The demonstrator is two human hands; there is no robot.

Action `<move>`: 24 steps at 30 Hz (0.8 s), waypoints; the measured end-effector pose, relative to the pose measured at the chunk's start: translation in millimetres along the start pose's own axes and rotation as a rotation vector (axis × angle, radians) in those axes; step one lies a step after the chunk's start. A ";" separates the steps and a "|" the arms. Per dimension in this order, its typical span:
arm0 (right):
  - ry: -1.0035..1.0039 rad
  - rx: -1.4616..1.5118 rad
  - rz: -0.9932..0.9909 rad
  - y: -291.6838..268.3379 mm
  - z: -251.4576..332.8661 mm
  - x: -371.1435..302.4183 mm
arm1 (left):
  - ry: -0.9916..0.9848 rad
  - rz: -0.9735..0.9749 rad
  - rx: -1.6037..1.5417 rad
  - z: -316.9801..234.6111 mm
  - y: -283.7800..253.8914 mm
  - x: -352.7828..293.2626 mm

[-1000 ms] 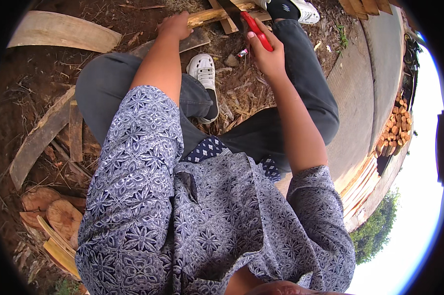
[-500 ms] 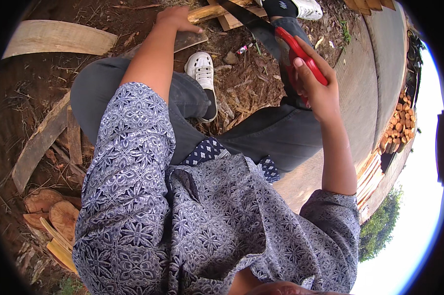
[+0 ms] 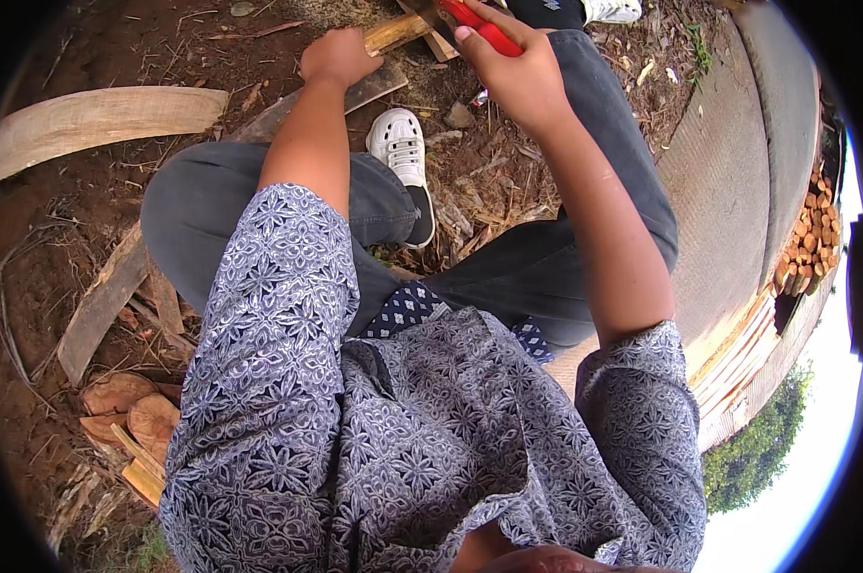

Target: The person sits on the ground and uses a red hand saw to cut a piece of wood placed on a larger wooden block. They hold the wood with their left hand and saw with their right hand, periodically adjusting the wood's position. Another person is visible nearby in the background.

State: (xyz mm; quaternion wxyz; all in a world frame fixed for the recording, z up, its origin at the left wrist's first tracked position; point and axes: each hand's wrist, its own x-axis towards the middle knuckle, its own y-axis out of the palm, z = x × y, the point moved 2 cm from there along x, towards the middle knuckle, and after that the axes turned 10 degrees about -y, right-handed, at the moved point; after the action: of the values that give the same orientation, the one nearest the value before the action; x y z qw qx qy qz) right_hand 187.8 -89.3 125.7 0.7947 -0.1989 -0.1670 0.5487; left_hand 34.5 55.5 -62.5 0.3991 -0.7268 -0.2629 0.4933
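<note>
My left hand (image 3: 340, 57) is closed around the near end of a yellowish strip of wood (image 3: 399, 33), which lies across other boards at the top of the view. In my right hand (image 3: 524, 72) is a handsaw (image 3: 491, 31), gripped by its red handle. Its blade runs toward the wood strip, mostly cut off by the upper edge. Beneath my left hand lies a weathered grey board (image 3: 375, 86). My white clog (image 3: 397, 140) rests on the ground between the two hands, nearer to me.
A curved pale plank (image 3: 106, 122) lies at the left, with a long weathered board (image 3: 104, 306) nearer. Cut wood rounds (image 3: 154, 423) sit at lower left. To the right, a grey slab-like surface (image 3: 713, 191) stretches toward stacked firewood (image 3: 809, 234). Wood chips (image 3: 469, 191) litter the soil.
My right hand has swung the saw up and left, bringing it to the wood strip. My left hand has moved slightly down and its fingers have closed on the strip's end.
</note>
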 end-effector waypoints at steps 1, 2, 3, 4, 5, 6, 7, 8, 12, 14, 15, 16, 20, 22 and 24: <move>0.044 -0.003 0.023 7.9 2.8 3.6 | -0.014 0.004 0.013 5.8 -0.2 0.4; 0.037 -0.023 0.001 5.3 -2.8 -4.8 | -0.001 0.012 0.014 1.5 0.7 0.1; 0.017 -0.028 -0.012 5.8 -10.8 -16.2 | -0.008 0.010 0.019 5.6 -1.6 0.1; -0.002 -0.035 -0.027 6.6 -18.0 -27.9 | -0.012 0.008 0.024 8.5 -3.5 -0.1; 0.051 -0.059 -0.002 4.1 -21.3 -42.8 | 0.007 0.013 0.017 0.6 -3.6 0.0; 0.116 0.000 -0.012 1.3 -16.1 -55.5 | 0.007 0.015 0.013 0.7 -4.8 -1.8; 0.183 0.058 -0.023 -3.8 -8.1 -69.2 | 0.009 0.018 0.008 -0.6 -6.0 -2.5; 0.193 0.025 -0.019 -14.4 4.2 -81.7 | 0.018 0.011 0.005 -2.3 -5.3 -2.0; 0.253 -0.045 0.043 -63.6 72.1 -111.4 | 0.015 0.006 0.001 8.2 0.3 -0.3; 0.259 -0.063 0.063 -73.9 91.9 -106.8 | 0.021 -0.003 -0.006 8.0 2.3 0.0; 0.244 -0.066 0.068 -75.7 97.7 -102.3 | 0.021 -0.014 -0.008 9.1 3.4 -0.2; 0.227 -0.065 0.076 -75.0 99.7 -99.5 | 0.017 -0.026 -0.009 12.2 4.4 -0.7; 0.137 -0.088 0.009 -19.1 30.1 -53.0 | 0.047 -0.027 -0.034 1.2 5.6 -3.0; 0.023 -0.106 -0.052 13.7 -18.2 -23.6 | 0.055 -0.011 -0.052 -3.4 -4.0 -2.9; 0.000 -0.057 -0.082 31.3 -22.3 -19.8 | 0.043 -0.022 -0.044 4.9 -7.1 -5.8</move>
State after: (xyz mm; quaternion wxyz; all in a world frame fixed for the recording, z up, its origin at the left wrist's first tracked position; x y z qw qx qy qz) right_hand 166.7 -100.8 89.8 0.8105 -0.2144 -0.1906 0.5107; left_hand 27.9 56.3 -54.6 0.3939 -0.7431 -0.2729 0.4670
